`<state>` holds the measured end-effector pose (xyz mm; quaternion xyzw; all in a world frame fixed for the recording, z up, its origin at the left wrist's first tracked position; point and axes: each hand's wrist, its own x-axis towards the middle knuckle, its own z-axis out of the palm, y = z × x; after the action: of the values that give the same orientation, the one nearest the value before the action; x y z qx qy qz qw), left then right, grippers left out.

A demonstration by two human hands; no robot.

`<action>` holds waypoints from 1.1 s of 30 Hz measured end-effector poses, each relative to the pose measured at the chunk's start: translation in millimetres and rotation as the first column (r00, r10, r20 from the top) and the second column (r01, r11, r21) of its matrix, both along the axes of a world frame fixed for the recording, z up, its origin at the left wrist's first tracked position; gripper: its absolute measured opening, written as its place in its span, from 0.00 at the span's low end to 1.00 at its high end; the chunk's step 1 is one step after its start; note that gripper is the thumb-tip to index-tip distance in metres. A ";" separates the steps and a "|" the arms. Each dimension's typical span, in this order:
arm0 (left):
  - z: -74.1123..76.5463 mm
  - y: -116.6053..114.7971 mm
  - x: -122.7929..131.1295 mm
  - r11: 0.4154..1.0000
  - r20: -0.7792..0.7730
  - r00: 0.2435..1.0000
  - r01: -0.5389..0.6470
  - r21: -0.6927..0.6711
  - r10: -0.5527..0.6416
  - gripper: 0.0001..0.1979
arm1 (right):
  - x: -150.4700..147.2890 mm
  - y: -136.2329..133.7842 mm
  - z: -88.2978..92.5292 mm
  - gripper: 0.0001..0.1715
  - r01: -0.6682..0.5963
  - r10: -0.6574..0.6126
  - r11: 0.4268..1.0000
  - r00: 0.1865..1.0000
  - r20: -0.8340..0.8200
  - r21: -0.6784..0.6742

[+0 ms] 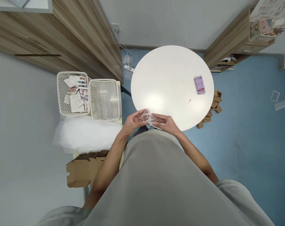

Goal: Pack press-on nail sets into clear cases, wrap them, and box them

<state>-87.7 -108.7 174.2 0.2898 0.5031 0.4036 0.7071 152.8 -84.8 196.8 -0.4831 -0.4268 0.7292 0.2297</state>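
Observation:
My left hand (133,122) and my right hand (165,123) meet at the near edge of a round white table (172,72). Between them they hold a small clear plastic piece (148,118), perhaps a little bag or case. The fingers of both hands are pinched on it. A small pink item (199,84), blurred, lies on the right side of the table.
Left of me stand two white baskets, one with printed cards (73,93) and one with clear plastic pieces (105,99). White netting (83,134) lies below them, above an open cardboard box (82,171). Small cardboard boxes (212,110) sit on the blue floor behind the table. Wooden cabinets flank the table.

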 end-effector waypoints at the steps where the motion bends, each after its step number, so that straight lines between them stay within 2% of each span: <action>1: -0.1 -0.7 -1.3 1.000 0.035 0.999 0.002 0.005 -0.002 0.48 | 1.1 1.5 0.6 0.43 0.000 0.000 1.000 1.000 -0.024 0.004; 5: 3.1 -3.4 -4.7 1.000 0.140 0.990 0.008 0.022 -0.011 0.49 | 0.5 11.4 -0.7 0.41 0.039 -0.037 0.999 0.997 -0.065 0.017; 9: 5.7 -6.1 -1.3 1.000 0.152 0.988 -0.011 0.001 0.011 0.51 | -7.7 25.3 -3.9 0.40 0.154 -0.156 0.987 0.987 0.036 0.037; 12: 1.8 -7.1 6.1 0.995 0.115 0.990 -0.075 -0.068 0.082 0.42 | -13.8 35.3 -6.8 0.37 0.196 -0.202 0.977 0.976 0.079 0.087; 16: -8.9 -8.0 16.4 0.976 0.075 0.981 -0.170 -0.139 0.181 0.30 | -17.8 43.7 -14.2 0.35 0.177 -0.183 0.978 0.982 0.050 0.112; 21: -16.4 -9.6 22.4 0.964 0.026 0.972 -0.227 -0.139 0.232 0.28 | -20.4 40.9 -26.1 0.37 0.181 -0.182 0.982 0.983 0.011 0.056; 27: -17.0 -5.5 24.8 0.973 -0.023 0.978 -0.210 -0.094 0.209 0.29 | -21.7 27.9 -32.4 0.36 0.165 -0.165 0.986 0.986 0.033 -0.001; 33: -14.1 -1.9 29.5 0.978 -0.014 0.981 -0.192 -0.084 0.192 0.28 | -24.0 23.6 -39.3 0.35 0.242 -0.242 0.970 0.968 0.060 0.002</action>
<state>-58.2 -110.6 160.1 0.2107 0.5475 0.4472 0.6752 128.8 -61.3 157.5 -0.5538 -0.3694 0.6820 0.3028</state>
